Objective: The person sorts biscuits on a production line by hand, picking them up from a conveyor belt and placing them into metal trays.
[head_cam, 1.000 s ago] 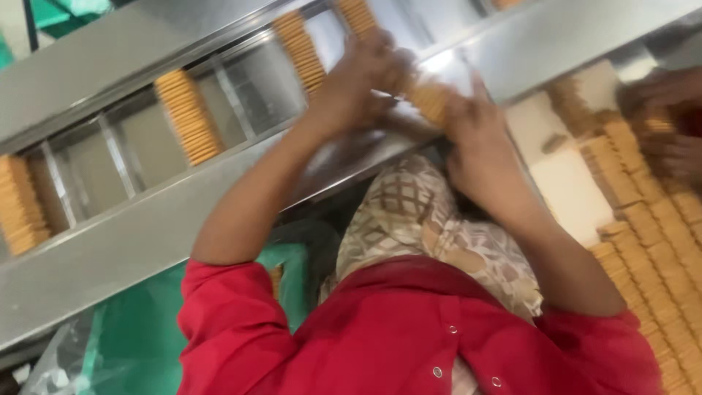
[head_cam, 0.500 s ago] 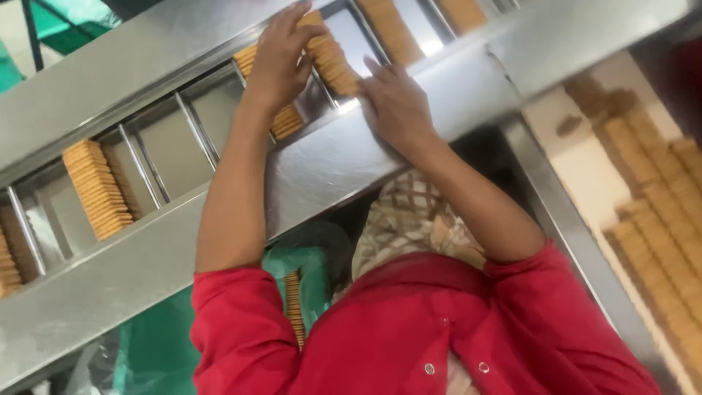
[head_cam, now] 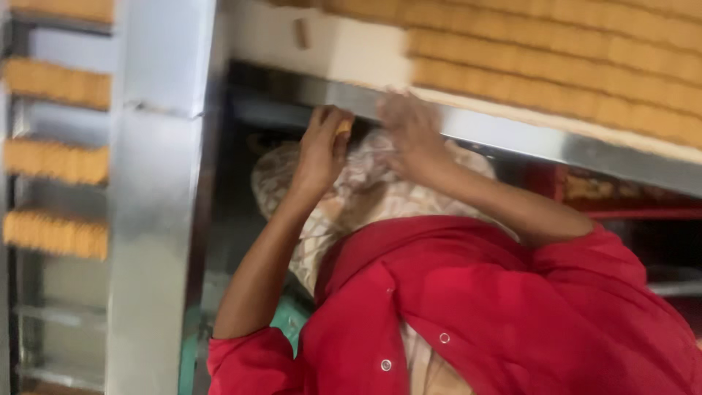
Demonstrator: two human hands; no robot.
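My left hand pinches one biscuit. My right hand rests open on the metal edge. I should grip softly so it won't crack.

Even indoor light, heavy motion blur

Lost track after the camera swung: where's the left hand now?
In the head view, left of centre, the left hand is closed on a biscuit just under the steel rail, beside the right hand.
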